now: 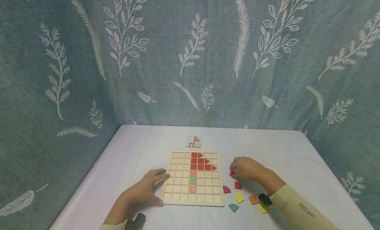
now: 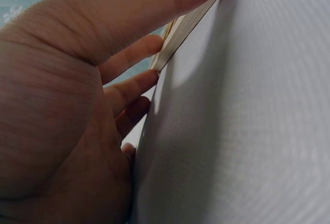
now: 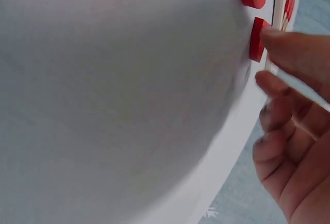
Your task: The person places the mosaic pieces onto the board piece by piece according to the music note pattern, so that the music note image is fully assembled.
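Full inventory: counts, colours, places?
Table: 1, white, centre.
Backdrop: 1, teal/white, behind table.
Grid board: 1, pale wood, mid-table.
Card: 1, multicoloured, beyond board.
Squares: 9 (6 red, 2 orange, 1 green), on board.
Pointed pieces: 3, red, on board.
Loose pieces: 7 (3 red, 2 yellow, 1 orange, 1 green), board's right.
Wrist devices: 2, black, beside sleeves.
Sleeves: 2, beige, bottom.
Left hand: 1, touching board's left edge.
Right hand: 1, at red piece.

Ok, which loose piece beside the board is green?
Only the quarter-circle by the near right corner of the board; the others are red pieces, yellow squares and an orange square.
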`<state>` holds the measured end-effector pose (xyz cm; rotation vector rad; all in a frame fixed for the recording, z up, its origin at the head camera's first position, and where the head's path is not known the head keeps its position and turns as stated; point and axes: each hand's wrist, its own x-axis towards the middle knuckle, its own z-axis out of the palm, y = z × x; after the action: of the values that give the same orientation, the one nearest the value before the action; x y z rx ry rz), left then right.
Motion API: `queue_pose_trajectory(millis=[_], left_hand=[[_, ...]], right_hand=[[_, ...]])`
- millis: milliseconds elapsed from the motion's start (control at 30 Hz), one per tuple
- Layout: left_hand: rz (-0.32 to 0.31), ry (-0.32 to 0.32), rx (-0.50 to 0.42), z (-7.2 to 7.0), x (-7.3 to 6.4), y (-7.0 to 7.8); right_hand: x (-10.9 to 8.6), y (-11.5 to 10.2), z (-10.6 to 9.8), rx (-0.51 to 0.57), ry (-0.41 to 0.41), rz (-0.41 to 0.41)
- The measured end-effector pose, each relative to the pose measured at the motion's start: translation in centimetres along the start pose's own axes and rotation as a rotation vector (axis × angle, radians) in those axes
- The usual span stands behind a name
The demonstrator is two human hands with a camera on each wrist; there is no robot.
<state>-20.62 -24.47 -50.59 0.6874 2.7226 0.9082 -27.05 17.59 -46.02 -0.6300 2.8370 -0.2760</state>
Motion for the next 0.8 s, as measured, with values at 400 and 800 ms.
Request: queue_pose_trajectory(millis=[400,800], left_hand=[[0.006,0.004,0.002,-0.02,0.11,-0.02],[-0.033,0.004,-0.006,-0.09,0.05,0.23]], right_hand=[[-0.09,0.11,-0.02,-0.007,-0.049,-0.038],[0.15,-0.72,0.33,0.046,-0.038,0.041]])
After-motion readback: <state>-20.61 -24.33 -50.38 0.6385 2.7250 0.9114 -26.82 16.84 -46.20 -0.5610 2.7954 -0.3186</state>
